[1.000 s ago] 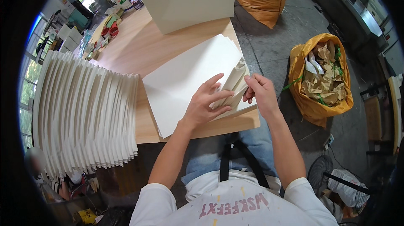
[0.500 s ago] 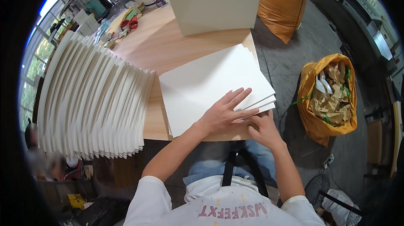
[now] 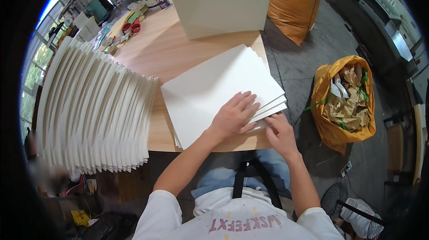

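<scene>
A fanned pile of white sheets (image 3: 201,92) lies at an angle on the light wooden table (image 3: 156,52), its edges spread into steps at the near right. My left hand (image 3: 234,115) rests flat on the top sheet close to those stepped edges, fingers stretched out and close together. At the near right corner of the pile, my right hand (image 3: 280,133) has its fingers bent around the sheets' edge; the fingertips are partly hidden. To the left stands a long, leaning row of many white folded sheets or boards (image 3: 96,110).
A large pale panel (image 3: 219,5) stands upright at the table's far side. On the floor to the right are an open orange sack (image 3: 324,121) of crumpled brown paper and a full orange sack (image 3: 292,5). Red tape rolls (image 3: 134,26) and clutter sit far left. A fan (image 3: 335,197) stands lower right.
My left hand's spread fingers have drawn closer together and it has slid slightly toward me on the sheets. My right hand stays at the corner, its fingers shifted a little. The view has moved slightly.
</scene>
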A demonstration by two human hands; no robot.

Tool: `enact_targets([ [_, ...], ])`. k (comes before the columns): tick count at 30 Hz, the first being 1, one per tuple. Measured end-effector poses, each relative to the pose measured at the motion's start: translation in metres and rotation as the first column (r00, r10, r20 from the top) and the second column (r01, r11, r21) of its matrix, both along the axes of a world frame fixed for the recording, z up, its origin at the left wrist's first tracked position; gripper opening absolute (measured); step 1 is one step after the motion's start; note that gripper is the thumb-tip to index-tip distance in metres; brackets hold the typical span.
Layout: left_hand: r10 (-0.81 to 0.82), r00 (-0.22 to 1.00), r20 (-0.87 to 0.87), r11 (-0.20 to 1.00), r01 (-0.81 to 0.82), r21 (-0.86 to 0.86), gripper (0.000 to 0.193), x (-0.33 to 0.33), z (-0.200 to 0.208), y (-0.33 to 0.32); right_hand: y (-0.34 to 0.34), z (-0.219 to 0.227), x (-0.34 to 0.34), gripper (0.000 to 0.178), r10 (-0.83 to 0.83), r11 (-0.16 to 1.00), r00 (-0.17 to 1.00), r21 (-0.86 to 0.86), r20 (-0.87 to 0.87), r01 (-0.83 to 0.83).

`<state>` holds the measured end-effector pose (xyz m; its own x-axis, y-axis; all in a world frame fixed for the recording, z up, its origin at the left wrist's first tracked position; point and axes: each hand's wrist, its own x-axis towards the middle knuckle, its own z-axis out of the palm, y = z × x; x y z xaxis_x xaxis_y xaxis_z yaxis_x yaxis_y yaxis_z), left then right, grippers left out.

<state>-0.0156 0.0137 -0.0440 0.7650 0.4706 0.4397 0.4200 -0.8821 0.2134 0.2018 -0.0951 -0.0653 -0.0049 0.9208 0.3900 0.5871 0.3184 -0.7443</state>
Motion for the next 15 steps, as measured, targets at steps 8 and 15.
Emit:
enact_targets([
  [8,0.062,0.998,0.03,0.987,-0.056,-0.151,0.074,0.0,0.004,-0.003,0.004,0.006,0.049,0.039,-0.144,0.907,0.973,-0.37,0.179,0.202],
  [15,-0.005,0.985,0.172,0.971,0.046,-0.235,0.057,-0.004,0.006,0.001,0.025,0.036,0.009,0.042,-0.23,0.955,0.973,-0.189,0.021,0.229],
])
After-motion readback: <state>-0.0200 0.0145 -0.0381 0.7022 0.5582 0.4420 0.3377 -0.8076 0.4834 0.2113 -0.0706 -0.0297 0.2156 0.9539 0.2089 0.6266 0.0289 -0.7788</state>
